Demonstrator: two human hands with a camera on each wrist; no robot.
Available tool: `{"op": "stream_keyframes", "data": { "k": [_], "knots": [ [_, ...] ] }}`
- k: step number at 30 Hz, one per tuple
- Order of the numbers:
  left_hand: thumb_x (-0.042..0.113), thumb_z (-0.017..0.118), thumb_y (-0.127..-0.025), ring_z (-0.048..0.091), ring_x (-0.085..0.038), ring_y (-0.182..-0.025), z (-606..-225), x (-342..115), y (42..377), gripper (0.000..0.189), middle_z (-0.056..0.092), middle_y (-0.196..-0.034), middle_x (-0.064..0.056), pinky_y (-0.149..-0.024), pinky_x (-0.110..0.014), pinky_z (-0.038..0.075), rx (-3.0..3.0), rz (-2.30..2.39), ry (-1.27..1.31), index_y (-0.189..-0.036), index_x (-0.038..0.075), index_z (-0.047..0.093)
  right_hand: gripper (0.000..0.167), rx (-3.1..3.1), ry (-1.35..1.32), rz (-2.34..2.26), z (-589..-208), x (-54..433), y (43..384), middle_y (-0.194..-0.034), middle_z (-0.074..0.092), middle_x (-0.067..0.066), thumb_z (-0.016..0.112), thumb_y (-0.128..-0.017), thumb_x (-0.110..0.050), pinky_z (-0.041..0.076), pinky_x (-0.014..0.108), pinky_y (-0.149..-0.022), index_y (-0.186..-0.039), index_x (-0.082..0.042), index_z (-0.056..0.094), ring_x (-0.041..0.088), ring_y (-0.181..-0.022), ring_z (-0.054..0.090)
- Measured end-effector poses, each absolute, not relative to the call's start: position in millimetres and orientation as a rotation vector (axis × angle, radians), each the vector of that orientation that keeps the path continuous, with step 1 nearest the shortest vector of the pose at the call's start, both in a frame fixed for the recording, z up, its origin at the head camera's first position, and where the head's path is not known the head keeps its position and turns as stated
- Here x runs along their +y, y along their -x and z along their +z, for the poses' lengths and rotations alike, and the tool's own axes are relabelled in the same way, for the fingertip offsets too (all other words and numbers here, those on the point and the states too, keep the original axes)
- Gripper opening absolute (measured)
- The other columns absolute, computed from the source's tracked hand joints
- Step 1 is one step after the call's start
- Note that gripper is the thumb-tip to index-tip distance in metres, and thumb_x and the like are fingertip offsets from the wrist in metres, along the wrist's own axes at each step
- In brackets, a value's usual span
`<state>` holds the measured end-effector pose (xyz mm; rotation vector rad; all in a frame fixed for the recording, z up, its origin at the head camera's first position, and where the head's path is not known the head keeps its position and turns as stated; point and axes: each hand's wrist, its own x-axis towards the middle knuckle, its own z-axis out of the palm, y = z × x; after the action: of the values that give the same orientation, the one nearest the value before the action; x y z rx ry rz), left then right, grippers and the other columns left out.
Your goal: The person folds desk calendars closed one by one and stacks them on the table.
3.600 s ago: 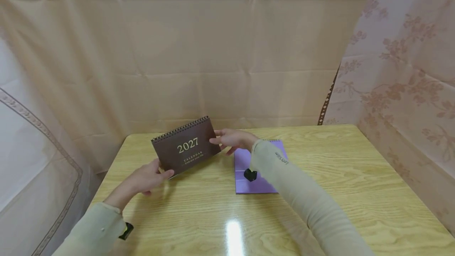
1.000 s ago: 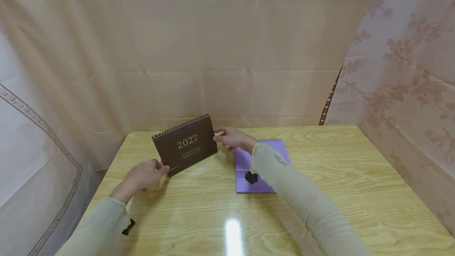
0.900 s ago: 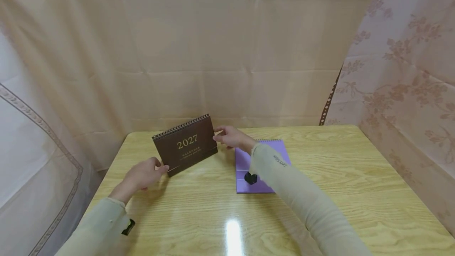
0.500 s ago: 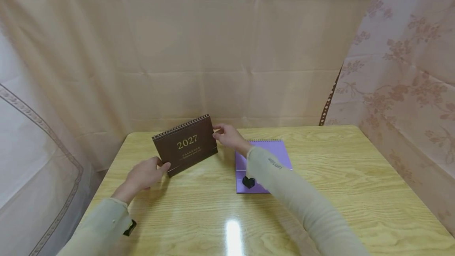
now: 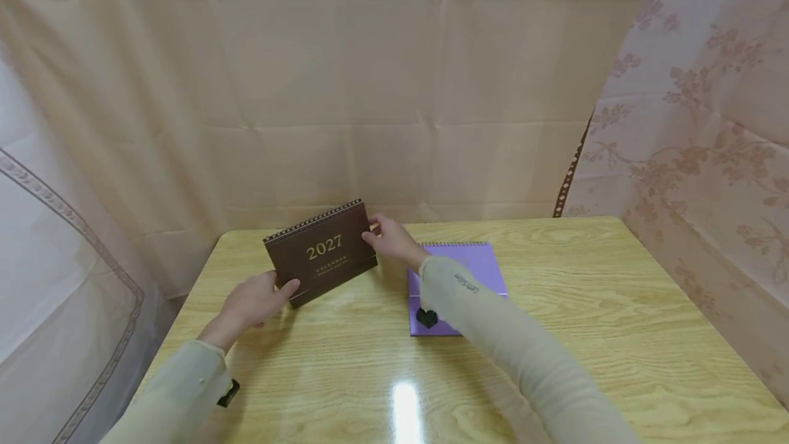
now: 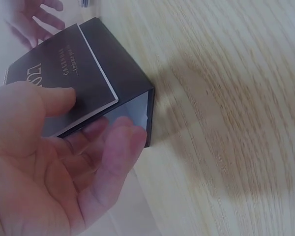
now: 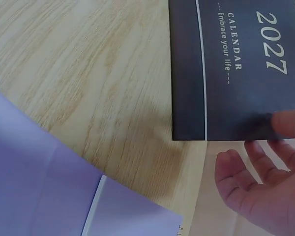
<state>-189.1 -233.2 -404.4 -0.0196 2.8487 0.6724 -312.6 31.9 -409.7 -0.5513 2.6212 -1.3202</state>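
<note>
A dark brown 2027 desk calendar [image 5: 323, 251] stands propped like a tent at the back left of the table, spiral binding on top. My left hand [image 5: 254, 301] holds its lower left corner. In the left wrist view the thumb [image 6: 59, 101] lies over the cover and the other fingers curl by the open side of the stand. At the right edge my right hand [image 5: 392, 238] pinches the calendar, thumb on the front and fingers behind. A purple spiral-bound calendar or pad [image 5: 468, 266] lies to the right, partly hidden under my right forearm.
The wood-grain table [image 5: 616, 334] runs up to a beige curtain [image 5: 370, 88] behind. A floral cloth [image 5: 709, 122] hangs on the right and a white cloth [image 5: 49, 259] on the left.
Earlier the calendar was held tilted; it now stands on its base with the lower strip showing. Within the last second both thumbs have moved inward onto the cover.
</note>
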Motion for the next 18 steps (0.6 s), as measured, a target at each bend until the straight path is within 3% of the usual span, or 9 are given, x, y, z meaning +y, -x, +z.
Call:
{"op": "stream_keyframes", "data": {
  "k": [10,18],
  "knots": [
    [0.053,0.048,-0.104,0.063,-0.025,-0.049,-402.6,-232.5,189.5,0.067,0.064,-0.076,-0.007,-0.051,-0.035,0.047,2.848,0.65,0.038,-0.129,-0.009,0.057,0.034,2.652,0.514,-1.279,-410.1,25.3,311.6,-0.118,0.067,0.02,0.059,-0.104,-0.014,0.05,0.042,-0.098,-0.134,0.003,0.054,0.031,-0.109,0.064],
    [0.054,0.051,-0.103,0.059,-0.021,-0.045,-408.4,-233.5,192.3,0.065,0.061,-0.066,-0.005,-0.053,-0.036,0.047,2.888,0.639,0.032,-0.118,-0.008,0.061,0.031,2.701,0.461,-1.217,-412.7,22.8,316.0,-0.11,0.068,0.013,0.063,-0.103,-0.02,0.05,0.039,-0.092,-0.127,-0.001,0.058,0.027,-0.101,0.063]
  ]
}}
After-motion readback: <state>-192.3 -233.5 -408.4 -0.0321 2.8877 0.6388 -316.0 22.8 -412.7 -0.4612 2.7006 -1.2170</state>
